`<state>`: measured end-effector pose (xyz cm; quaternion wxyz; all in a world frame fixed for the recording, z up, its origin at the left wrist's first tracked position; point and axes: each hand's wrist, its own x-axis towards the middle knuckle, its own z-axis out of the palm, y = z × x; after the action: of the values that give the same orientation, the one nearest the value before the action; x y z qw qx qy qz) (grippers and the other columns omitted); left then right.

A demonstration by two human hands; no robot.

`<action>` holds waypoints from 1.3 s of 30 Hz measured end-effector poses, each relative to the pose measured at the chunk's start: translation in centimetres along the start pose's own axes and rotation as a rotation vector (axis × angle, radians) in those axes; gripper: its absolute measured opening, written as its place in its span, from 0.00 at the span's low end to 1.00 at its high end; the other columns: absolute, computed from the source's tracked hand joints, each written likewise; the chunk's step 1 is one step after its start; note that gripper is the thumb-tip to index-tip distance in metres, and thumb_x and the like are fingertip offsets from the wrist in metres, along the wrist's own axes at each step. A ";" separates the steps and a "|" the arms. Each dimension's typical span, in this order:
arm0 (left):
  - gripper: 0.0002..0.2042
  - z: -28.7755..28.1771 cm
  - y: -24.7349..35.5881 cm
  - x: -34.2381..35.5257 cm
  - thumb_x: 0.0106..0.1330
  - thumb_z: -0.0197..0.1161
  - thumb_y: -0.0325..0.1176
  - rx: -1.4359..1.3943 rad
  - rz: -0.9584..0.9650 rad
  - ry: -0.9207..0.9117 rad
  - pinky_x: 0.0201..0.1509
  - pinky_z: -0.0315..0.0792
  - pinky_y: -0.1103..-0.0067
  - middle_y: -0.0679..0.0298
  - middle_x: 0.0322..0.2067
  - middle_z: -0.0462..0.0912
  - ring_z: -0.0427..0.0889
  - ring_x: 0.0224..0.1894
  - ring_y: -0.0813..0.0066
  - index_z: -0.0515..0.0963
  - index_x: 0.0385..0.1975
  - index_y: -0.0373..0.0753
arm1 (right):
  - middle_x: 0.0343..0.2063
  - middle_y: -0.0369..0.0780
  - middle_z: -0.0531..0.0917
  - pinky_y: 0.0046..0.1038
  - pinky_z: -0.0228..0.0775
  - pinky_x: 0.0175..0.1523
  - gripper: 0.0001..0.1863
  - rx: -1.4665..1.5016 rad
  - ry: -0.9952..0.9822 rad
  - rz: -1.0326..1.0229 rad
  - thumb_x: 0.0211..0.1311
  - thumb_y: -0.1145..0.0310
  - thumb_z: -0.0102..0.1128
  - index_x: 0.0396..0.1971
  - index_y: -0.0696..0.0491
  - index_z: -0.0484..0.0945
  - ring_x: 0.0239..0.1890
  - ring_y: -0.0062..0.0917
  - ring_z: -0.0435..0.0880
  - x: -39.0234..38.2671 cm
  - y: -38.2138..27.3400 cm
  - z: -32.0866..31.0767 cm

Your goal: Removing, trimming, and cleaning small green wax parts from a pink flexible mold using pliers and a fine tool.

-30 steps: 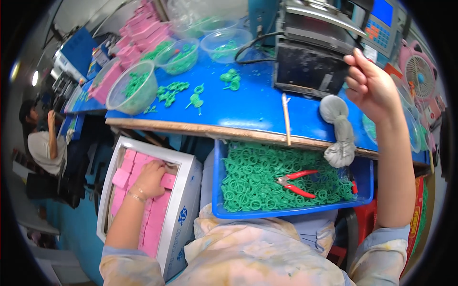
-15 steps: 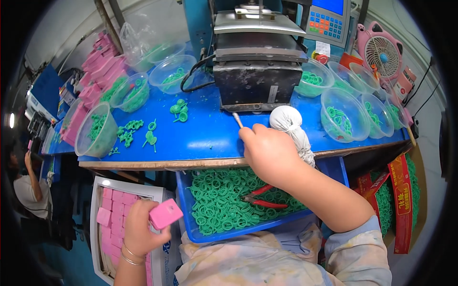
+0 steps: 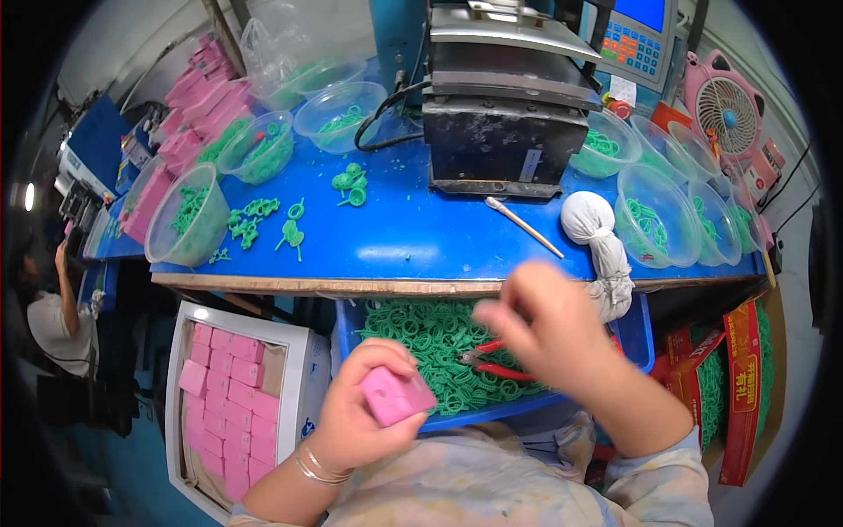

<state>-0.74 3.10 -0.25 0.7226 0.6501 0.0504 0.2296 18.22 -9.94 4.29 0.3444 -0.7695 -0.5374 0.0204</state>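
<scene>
My left hand (image 3: pixel 351 439) grips a small pink block (image 3: pixel 397 397) in front of my body. The fingers are wrapped round its far side and the thumb is below. My right hand (image 3: pixel 562 334), somewhat blurred, hangs over the blue tray (image 3: pixel 348 329) with thumb and forefinger apart; nothing shows in it. Green ring-shaped pieces (image 3: pixel 421 329) fill that tray, and red-handled cutting pliers (image 3: pixel 502 373) lie on them, partly behind my right hand. On the blue table (image 3: pixel 421 250) rests a thin pale stick (image 3: pixel 527 228) with a thicker end. Beside it is a tied white cloth bundle (image 3: pixel 597 233).
A black metal press block (image 3: pixel 500 149) stands at the table's back. Clear plastic bowls (image 3: pixel 654 215) with green pieces line both sides. At left, a white box (image 3: pixel 303 369) holds pink blocks (image 3: pixel 237 395). A pink fan (image 3: pixel 724 110) is at right. Another person (image 3: pixel 57 329) sits far left.
My right hand has let go of the stick, which now lies on the table, and has drawn back toward me. My left hand has carried the pink block rightward from beside the white box.
</scene>
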 end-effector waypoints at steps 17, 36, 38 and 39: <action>0.18 3.6 0.4 0.4 0.48 0.68 0.30 -0.259 -0.129 0.107 0.58 0.61 0.68 0.66 0.32 0.70 0.70 0.46 0.69 0.62 0.32 0.44 | 0.13 0.32 0.70 0.15 0.58 0.19 0.19 1.490 -0.316 0.589 0.68 0.59 0.46 0.20 0.54 0.71 0.14 0.13 0.68 -5.9 -3.2 5.2; 0.15 2.9 1.3 0.7 0.48 0.62 0.26 -0.803 -0.074 0.064 0.47 0.63 0.77 0.68 0.31 0.66 0.66 0.39 0.74 0.63 0.33 0.45 | 0.11 0.34 0.68 0.17 0.52 0.16 0.21 1.515 -0.115 0.324 0.69 0.62 0.42 0.15 0.54 0.66 0.12 0.14 0.63 -6.5 -4.8 5.6; 0.15 3.0 1.8 0.8 0.47 0.63 0.27 -0.777 -0.090 0.107 0.49 0.62 0.75 0.70 0.28 0.67 0.67 0.37 0.75 0.64 0.31 0.46 | 0.11 0.34 0.67 0.17 0.52 0.16 0.22 1.530 -0.113 0.351 0.70 0.61 0.41 0.14 0.54 0.66 0.11 0.14 0.62 -6.4 -5.3 5.2; 0.15 3.0 2.0 0.9 0.45 0.64 0.28 -0.749 -0.112 0.148 0.52 0.62 0.73 0.72 0.26 0.68 0.69 0.35 0.75 0.64 0.30 0.48 | 0.10 0.33 0.66 0.18 0.51 0.16 0.22 1.549 -0.107 0.382 0.70 0.61 0.40 0.14 0.54 0.66 0.11 0.14 0.62 -6.2 -5.4 5.1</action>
<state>0.64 0.75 2.29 0.9159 0.3188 0.0505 0.2387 9.14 -11.60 1.28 0.7453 -0.3885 -0.2450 0.4833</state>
